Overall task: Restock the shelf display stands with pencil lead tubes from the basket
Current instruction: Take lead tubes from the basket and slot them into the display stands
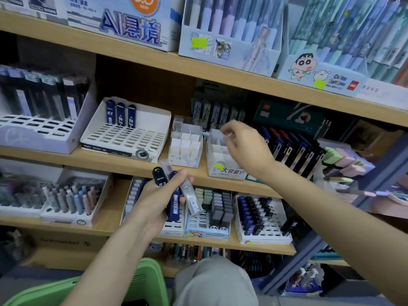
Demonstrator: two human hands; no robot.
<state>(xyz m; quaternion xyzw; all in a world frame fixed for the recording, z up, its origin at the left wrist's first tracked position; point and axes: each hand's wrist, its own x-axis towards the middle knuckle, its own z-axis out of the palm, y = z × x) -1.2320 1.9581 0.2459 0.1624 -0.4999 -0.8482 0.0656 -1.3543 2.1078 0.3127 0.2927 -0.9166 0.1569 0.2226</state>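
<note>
— Where are the tubes?
— My left hand [154, 195] is gripping several lead tubes [174, 200] in front of the shelf [55, 159]. My right hand [245, 146] is pinching a clear tube [229, 134] over the white divided stand [215, 151].

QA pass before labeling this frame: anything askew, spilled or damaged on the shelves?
Nothing spilled or damaged shows. Only oddity: the white slotted stand is nearly empty, with three blue tubes upright in its back row. The left hand grips a loose fan of lead tubes.
</note>
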